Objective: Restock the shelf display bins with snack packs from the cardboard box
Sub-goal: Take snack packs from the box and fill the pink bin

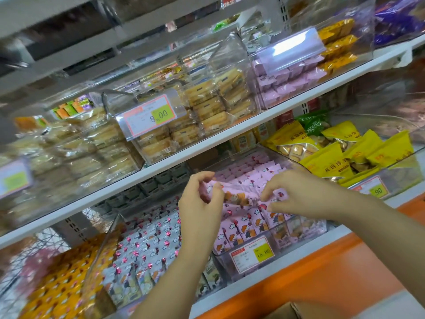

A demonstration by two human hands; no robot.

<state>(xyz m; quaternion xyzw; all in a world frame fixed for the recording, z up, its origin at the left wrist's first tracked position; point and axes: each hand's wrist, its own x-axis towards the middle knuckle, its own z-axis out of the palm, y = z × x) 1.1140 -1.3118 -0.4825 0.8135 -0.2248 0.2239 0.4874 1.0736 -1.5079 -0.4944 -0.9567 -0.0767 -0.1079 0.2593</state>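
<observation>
A pink snack pack (239, 195) with a cartoon print lies flat between my two hands, above the clear display bin (296, 233) full of the same pink packs. My left hand (200, 203) pinches the pack's left end. My right hand (292, 192) pinches its right end. Both hands hover over the top row of packs in the bin. A corner of the cardboard box (287, 310) shows at the bottom edge, below my arms.
A bin of grey-white packs (147, 247) and orange packs (62, 282) sit to the left. Yellow bags (333, 155) fill the bin to the right. The shelf above (207, 143) holds clear bins of biscuits with a price tag (149, 116). An orange ledge (345, 272) runs along the front.
</observation>
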